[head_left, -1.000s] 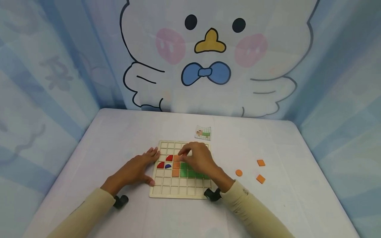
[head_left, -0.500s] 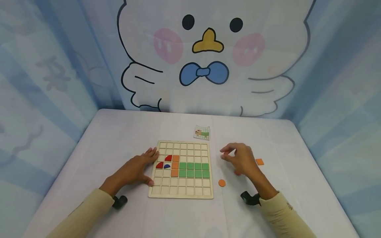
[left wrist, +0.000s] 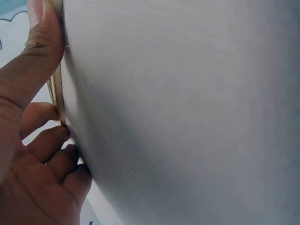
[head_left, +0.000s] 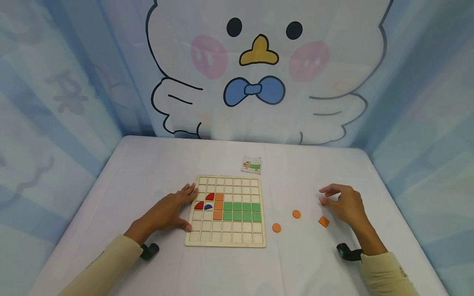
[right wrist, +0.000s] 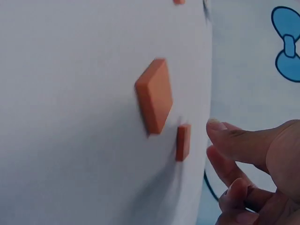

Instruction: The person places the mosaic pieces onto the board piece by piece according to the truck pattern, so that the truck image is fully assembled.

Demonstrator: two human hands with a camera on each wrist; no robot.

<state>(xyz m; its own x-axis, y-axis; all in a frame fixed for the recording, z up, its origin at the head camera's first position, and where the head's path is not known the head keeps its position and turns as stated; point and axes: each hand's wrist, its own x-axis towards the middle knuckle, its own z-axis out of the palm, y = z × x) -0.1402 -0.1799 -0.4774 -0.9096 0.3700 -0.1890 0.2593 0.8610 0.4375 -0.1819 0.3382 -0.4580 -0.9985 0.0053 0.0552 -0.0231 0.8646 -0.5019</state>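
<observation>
My left hand rests with spread fingers along the left edge of a wooden grid board. In the left wrist view its thumb and fingertips touch the board's rim. The board carries red quarter-circle pieces, a blue half-circle piece, a column of orange squares and two rows of green squares. My right hand hovers at the right, thumb and forefinger apart, close to a loose orange square tile mostly covered in the head view. Another orange square tile lies nearer me.
Two orange round pieces lie between the board and my right hand. A small picture card with a coloured grid drawing sits behind the board. Printed curtains hang close behind and beside the white table.
My right hand has left the board and moved right to the loose square tiles, uncovering the green squares and a round piece beside the board. The left hand stays at the board's edge.
</observation>
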